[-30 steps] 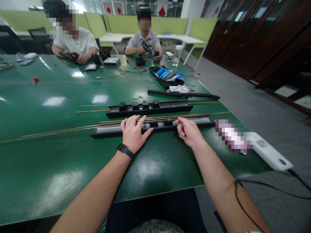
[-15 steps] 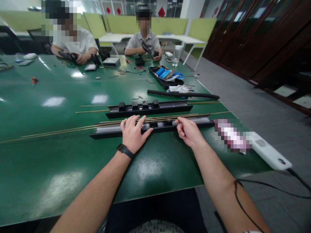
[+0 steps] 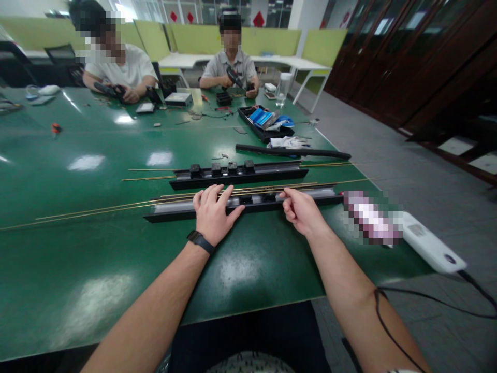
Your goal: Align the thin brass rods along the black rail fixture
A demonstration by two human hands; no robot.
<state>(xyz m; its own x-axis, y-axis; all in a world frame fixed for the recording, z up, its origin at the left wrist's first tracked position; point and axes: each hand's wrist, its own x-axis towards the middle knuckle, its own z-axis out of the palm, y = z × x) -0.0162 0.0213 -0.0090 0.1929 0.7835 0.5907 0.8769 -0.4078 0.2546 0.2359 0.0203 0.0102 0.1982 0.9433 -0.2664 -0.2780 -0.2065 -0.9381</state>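
Observation:
A long black rail [image 3: 171,211] with a grey insert lies across the green table [image 3: 77,259] in front of me. My left hand [image 3: 213,212] rests flat on it with fingers stretched out, a black watch on the wrist. My right hand [image 3: 303,210] sits at the rail further right, fingers curled and pinched on the rail's top edge by thin brass rods [image 3: 97,210] that run along it. A second black rail [image 3: 238,175] with several black blocks on it lies just behind.
A black tube [image 3: 293,152] lies beyond the rails. A black tray [image 3: 266,124] with blue parts and white gloves [image 3: 289,141] sit further back. A white device [image 3: 430,247] with a cable rests at the table's right edge. Two people work at the far side.

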